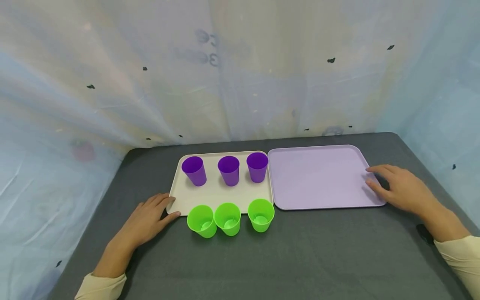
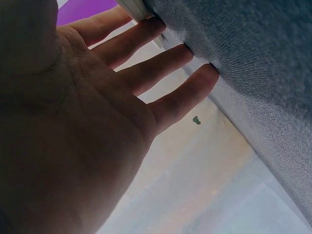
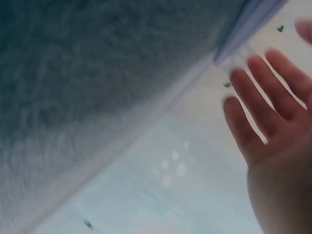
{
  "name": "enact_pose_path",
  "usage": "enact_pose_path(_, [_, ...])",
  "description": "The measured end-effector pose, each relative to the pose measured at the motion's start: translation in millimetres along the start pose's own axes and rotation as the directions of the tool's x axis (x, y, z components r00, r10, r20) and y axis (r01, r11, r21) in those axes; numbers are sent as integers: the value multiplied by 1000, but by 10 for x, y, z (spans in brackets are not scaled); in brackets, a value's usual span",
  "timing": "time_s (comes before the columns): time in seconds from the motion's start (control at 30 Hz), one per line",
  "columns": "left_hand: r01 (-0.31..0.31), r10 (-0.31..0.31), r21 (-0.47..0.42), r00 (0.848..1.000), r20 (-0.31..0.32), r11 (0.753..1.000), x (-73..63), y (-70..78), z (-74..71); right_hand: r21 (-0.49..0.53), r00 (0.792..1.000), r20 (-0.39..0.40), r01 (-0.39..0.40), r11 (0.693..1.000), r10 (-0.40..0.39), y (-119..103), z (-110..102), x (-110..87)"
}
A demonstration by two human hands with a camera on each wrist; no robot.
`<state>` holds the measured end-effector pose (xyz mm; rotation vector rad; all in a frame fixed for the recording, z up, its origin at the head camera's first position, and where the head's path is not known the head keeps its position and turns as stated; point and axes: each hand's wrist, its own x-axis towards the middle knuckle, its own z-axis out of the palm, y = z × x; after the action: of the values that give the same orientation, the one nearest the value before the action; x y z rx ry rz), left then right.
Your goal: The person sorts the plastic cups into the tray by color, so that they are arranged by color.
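Note:
At the left end of a cream tray (image 1: pixel 221 198), my left hand (image 1: pixel 148 218) rests with its fingers spread, fingertips at the tray's edge. The left wrist view shows the fingers (image 2: pixel 161 73) extended, their tips on the grey cloth and by the tray rim. My right hand (image 1: pixel 406 188) hovers by the right end of a lilac tray (image 1: pixel 318 177), thumb and fingers apart and holding nothing. Three purple cups (image 1: pixel 228 171) stand upright in a row on the cream tray. In front of them, three green cups (image 1: pixel 228 220) stand along its near edge.
Both trays lie side by side on a table covered in dark grey cloth (image 1: pixel 300 254). A pale, patterned curtain (image 1: pixel 255 83) hangs behind the table and along both sides. A small dark object (image 1: pixel 424 234) lies beside the right wrist.

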<state>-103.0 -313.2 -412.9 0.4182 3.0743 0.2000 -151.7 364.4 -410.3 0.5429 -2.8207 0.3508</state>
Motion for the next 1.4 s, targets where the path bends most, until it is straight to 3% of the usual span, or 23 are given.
enact_pose_path(0.3, [-4,4,7,1000,-3,1000,-8,-6,26,-71,992,84,-88,994,94,-142,-15,-171])
enact_pose_path(0.5, [-13,13,18,1000,-3,1000,12,-16,12,-116,990,94,-91,989,102,-182,0,-282])
enact_pose_path(0.93, [5,-3,66,999,-37,998,0,-14,22,-118,977,146,-137,984,153,-169,30,-277])
enact_pose_path(1.27, [0,14,116,993,-118,993,9,12,6,-110,974,154,-152,982,168,-156,17,-337])
enact_pose_path(1.4, [-51,70,91,974,-214,995,11,9,1,-114,971,160,-158,981,175,-165,23,-362])
